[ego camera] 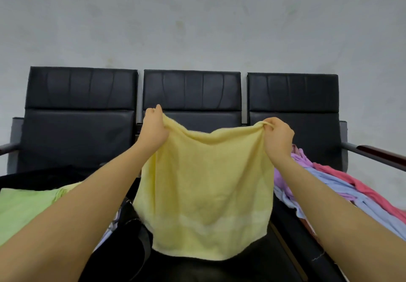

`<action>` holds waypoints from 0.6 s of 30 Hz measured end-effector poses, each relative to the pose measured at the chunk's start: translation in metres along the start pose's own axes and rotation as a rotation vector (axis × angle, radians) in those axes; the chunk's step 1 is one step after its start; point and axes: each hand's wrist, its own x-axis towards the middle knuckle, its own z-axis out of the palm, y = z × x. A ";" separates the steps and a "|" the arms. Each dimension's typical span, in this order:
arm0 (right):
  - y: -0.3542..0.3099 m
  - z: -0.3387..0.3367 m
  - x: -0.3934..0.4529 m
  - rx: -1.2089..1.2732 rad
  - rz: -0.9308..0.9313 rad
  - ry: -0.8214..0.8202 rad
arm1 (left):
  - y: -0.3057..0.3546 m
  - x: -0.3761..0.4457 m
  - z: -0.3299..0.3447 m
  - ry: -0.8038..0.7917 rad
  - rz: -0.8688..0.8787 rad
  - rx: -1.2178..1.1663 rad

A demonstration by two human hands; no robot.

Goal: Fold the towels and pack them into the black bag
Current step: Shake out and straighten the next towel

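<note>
A pale yellow towel (206, 194) hangs spread out in the air over the middle seat. My left hand (153, 128) pinches its upper left corner and my right hand (278, 137) pinches its upper right corner, with the top edge sagging between them. The black bag (44, 176) lies on the left seat, partly hidden behind my left arm. A folded green towel (26, 207) rests in or on the bag; I cannot tell which. A heap of loose towels in purple, light blue and pink (342, 189) lies on the right seat.
A three-seat black bench (191, 93) stands against a grey wall. Its armrests (377, 154) stick out at both ends. A dark strap or cloth (136, 237) lies on the seat below the yellow towel's left edge.
</note>
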 end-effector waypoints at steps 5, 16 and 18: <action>0.005 0.003 -0.001 0.217 0.154 0.025 | -0.019 -0.002 0.005 0.202 0.060 0.198; -0.015 -0.002 0.006 0.337 0.077 0.121 | 0.004 0.018 -0.006 0.324 -0.261 -0.495; -0.018 -0.005 0.008 0.266 0.028 0.078 | 0.010 0.021 -0.007 0.279 -0.273 -0.567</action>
